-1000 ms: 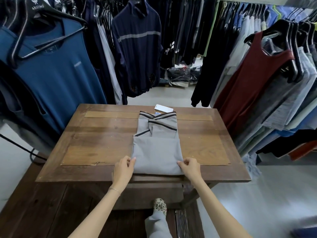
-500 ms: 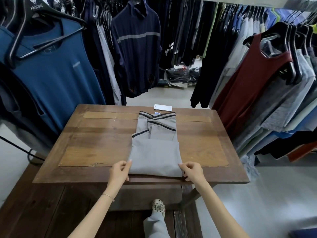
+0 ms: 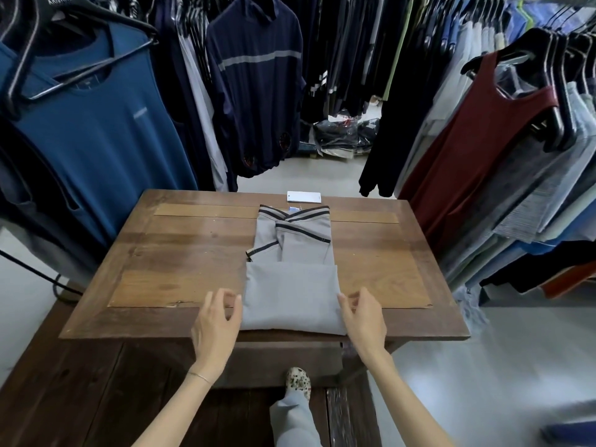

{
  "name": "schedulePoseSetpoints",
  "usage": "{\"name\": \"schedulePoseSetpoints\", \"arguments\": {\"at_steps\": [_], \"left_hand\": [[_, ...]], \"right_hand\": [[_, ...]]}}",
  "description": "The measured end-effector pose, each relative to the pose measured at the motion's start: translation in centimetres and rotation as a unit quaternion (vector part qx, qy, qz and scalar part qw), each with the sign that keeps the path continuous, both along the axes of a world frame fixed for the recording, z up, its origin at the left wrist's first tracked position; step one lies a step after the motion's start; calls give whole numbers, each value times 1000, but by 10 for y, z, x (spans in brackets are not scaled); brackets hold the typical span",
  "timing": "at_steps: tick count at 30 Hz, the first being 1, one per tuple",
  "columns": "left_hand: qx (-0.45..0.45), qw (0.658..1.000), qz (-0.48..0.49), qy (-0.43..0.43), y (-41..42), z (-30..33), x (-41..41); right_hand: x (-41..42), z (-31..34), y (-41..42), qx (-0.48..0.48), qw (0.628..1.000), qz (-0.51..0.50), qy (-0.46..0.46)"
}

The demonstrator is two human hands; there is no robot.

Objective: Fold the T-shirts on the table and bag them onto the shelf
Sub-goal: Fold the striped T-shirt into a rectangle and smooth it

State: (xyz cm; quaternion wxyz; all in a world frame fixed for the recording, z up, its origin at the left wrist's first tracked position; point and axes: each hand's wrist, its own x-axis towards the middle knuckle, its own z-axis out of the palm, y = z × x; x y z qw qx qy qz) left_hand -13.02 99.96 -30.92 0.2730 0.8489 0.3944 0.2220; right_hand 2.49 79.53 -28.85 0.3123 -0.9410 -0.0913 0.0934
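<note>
A grey T-shirt [image 3: 292, 295] with dark striped trim lies folded lengthwise on the wooden table [image 3: 180, 253]. Its lower part is doubled up into a flat panel near the table's front edge. The crossed sleeves and collar trim show at the far end. My left hand [image 3: 214, 324] hovers beside the panel's left edge, fingers loosely bent, holding nothing. My right hand [image 3: 364, 317] sits at the panel's right edge, its fingertips touching the cloth. A white tag [image 3: 303, 197] lies just beyond the collar.
Racks of hanging clothes crowd the table: a blue shirt [image 3: 96, 140] on the left, a navy top [image 3: 258, 91] behind, a red tank top [image 3: 477, 150] on the right. Bagged garments [image 3: 345, 133] lie on the floor beyond. A dark wooden platform [image 3: 80, 398] is under my foot [image 3: 298, 379].
The shirt's bottom hem, pinched at both corners a second ago, has been folded up over the middle. Both hands have let go and now sit at the panel's sides.
</note>
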Motion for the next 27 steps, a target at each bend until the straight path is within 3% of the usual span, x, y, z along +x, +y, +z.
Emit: {"name": "schedulePoseSetpoints", "arguments": {"at_steps": [3, 5, 9, 11, 17, 27], "left_hand": [[55, 994, -93, -29, -13, 4, 30], [90, 979, -182, 2, -23, -2, 56], [67, 926, -317, 192, -32, -23, 90], [78, 922, -309, 219, -31, -27, 93], [92, 928, -306, 191, -12, -41, 81], [113, 939, -205, 251, 41, -37, 52]], "right_hand": [[-2, 8, 30, 45, 993, 87, -72], [-3, 4, 58, 63, 984, 149, -71], [-7, -22, 93, 63, 975, 209, 28], [-4, -36, 91, 51, 977, 208, 23], [9, -61, 61, -101, 960, 240, -102], [30, -60, 38, -153, 968, 183, -82]]}}
